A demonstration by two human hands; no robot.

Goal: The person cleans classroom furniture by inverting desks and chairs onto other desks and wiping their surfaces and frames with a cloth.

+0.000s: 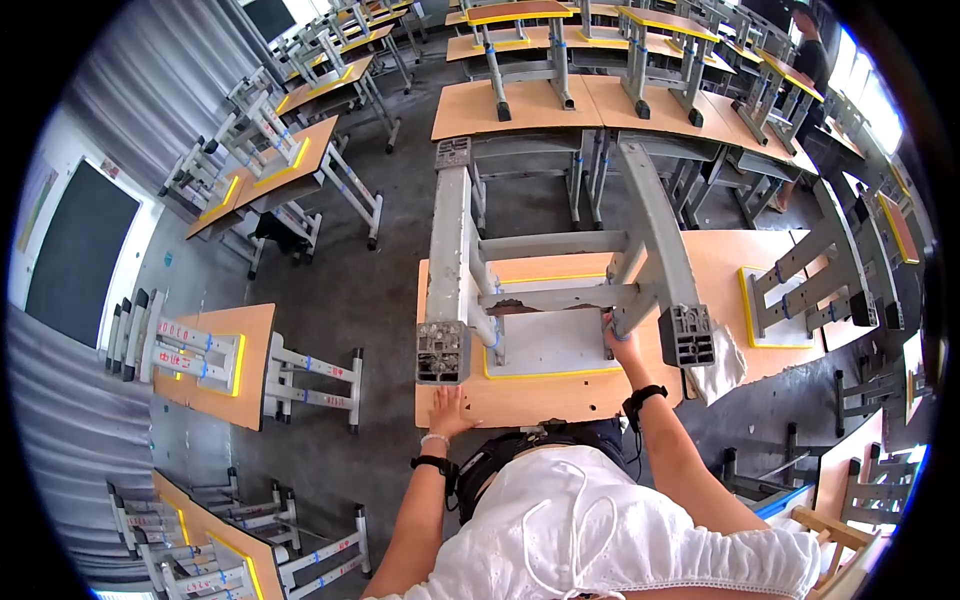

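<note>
An upturned stool (560, 297) with thick grey metal legs lies seat-down on a wooden desk (530, 404) in front of me. Its seat has a yellow edge, and the black-capped feet point up towards me. My right hand (624, 347) is closed round the lower part of the stool's right upright, close to the seat; some fingers are hidden behind the metal. My left hand (448, 411) lies flat on the desk's near left corner, fingers apart, below the left foot cap. A crumpled white cloth (719, 369) rests at the desk's right side, beyond the right foot cap.
Another upturned stool (800, 290) stands on the adjoining desk to the right. Rows of desks with upturned stools fill the room, including a desk (255, 340) across the aisle at left. Another person (808, 65) stands at the far right. Grey curtains (150, 100) hang along the left wall.
</note>
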